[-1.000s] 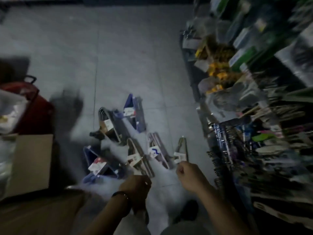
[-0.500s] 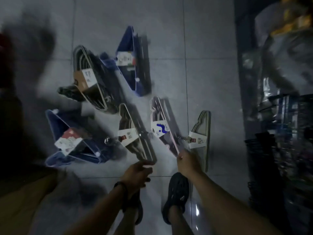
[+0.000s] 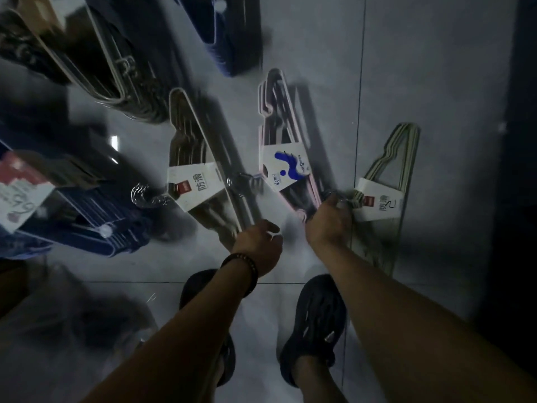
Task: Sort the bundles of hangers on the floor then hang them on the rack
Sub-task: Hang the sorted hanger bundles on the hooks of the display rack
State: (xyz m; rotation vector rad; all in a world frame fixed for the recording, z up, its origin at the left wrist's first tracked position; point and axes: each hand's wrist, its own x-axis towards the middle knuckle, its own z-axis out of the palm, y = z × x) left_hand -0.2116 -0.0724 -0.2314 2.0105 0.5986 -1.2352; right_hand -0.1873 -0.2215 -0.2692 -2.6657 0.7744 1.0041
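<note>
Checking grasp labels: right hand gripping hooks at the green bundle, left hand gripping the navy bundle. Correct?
Not the left: head view shows the left hand open, gripping nothing, beside the beige bundle. Rest stands: right hand gripping hooks at the green bundle.

With both arms extended, the left hand [image 3: 258, 245] is held loosely curled left of the pink hanger bundle [image 3: 279, 158]; the right hand [image 3: 328, 221] is curled round hooks [image 3: 344, 199] at its lower end.

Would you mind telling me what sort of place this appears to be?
Probably a shop or stockroom: several hanger bundles in printed retail card sleeves lie on a glossy tiled floor.
</note>
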